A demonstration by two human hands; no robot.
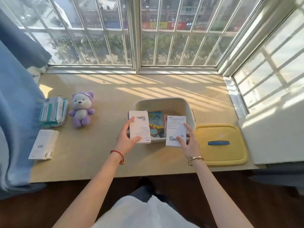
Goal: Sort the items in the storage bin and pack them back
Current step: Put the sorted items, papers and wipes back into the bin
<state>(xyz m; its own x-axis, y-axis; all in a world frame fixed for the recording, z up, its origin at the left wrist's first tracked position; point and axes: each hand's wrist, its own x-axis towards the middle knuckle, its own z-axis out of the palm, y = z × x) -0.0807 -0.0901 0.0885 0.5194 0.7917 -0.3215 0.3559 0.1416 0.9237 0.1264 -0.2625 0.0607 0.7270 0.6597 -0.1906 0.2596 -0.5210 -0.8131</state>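
Note:
A white storage bin (185, 104) stands on the wooden sill, with a colourful picture book (156, 124) and a reddish packet inside. My left hand (126, 137) grips a white box (139, 129) over the bin's left front edge. My right hand (185, 142) grips a second white box (175, 129) over the bin's right front edge. The bin's yellow lid (220, 143), with a blue handle, lies flat just right of the bin.
At the left lie a purple plush bear (81, 109), a pack of tissues (53, 111) and a stack of white boxes (44, 144). A blue curtain (14, 112) hangs at the far left. Barred windows close off the back and right.

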